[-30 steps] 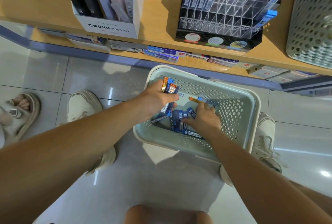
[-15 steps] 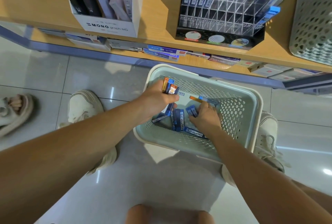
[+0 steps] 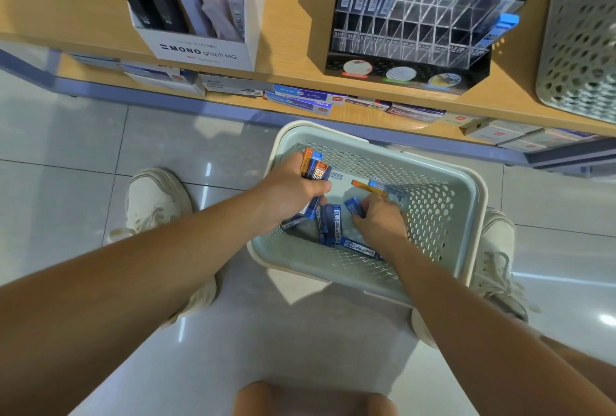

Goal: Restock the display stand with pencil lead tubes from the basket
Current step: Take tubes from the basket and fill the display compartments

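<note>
Gathering stage — left hand grips a bundle of tubes over the basket, right hand pinches 1 blue tube inside; the display stand at 1 o'clock sits mostly empty — loose tubes remain.

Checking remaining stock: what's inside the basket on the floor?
Loose blue lead tubes lie in the basket, plus an orange one. The left hand grips a bunch; the right hand hides whatever lies beneath.

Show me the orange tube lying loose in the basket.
The orange tube lying just beyond the right hand. The other loose tubes are blue; the left hand grips the remaining orange ones.
</note>
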